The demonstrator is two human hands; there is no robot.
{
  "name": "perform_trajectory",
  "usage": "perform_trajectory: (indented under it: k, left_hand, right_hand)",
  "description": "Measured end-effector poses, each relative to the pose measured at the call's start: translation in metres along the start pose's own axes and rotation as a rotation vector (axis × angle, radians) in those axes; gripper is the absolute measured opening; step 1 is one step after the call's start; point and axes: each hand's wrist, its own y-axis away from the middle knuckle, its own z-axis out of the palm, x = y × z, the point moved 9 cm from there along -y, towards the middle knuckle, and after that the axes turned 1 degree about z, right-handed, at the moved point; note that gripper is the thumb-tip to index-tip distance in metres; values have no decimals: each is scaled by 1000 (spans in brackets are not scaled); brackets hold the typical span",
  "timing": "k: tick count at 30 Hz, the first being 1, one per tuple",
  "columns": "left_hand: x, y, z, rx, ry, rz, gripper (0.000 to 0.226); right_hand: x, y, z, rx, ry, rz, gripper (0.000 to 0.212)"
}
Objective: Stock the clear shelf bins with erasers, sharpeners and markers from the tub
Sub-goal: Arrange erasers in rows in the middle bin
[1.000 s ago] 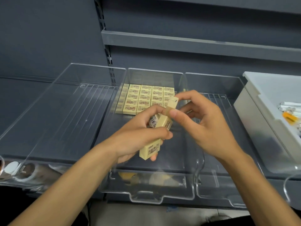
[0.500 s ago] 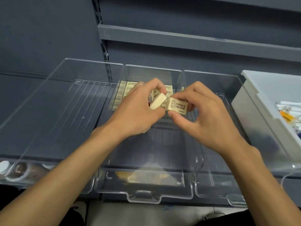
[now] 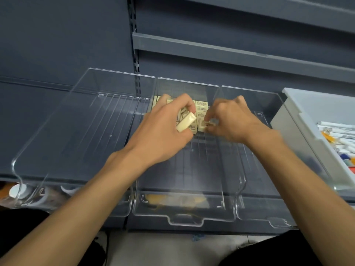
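Cream eraser (image 3: pixel 186 124) gripped in left hand (image 3: pixel 163 131); second eraser (image 3: pixel 207 124) pinched by right hand (image 3: pixel 232 121) inside middle clear bin (image 3: pixel 192 166). Judged light, firm, grippy; long sides favoured

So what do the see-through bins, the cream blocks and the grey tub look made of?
Middle clear shelf bin: glossy transparent plastic, probably acrylic; shelf shows through, edges glint. Cream rectangular eraser block: matte, likely rubber or vinyl, printed sleeve. Grey rectangular tub: opaque, dull plastic.
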Motion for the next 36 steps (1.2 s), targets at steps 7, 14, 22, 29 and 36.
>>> perform_trajectory:
  k: [7, 14, 22, 29, 36]
  left_hand:
    - [-3, 1, 7, 5, -29, -26, 33]
    - [-6, 0, 10, -16, -58, -40, 33]
    - [1, -1, 16, -13, 74, -7, 33]
    - [-11, -2, 6, 17, 108, -41, 36]
    - [-19, -6, 8, 33, 105, -61, 37]
  right_hand:
    - [-14, -14, 27, -104, 264, 7, 17]
    - [-18, -16, 26, -73, 280, -13, 10]
    - [-18, -12, 23, -116, 186, 4, 36]
    - [-26, 18, -2, -24, -493, -110, 16]
    - [-27, 33, -21, 44, -976, -105, 18]
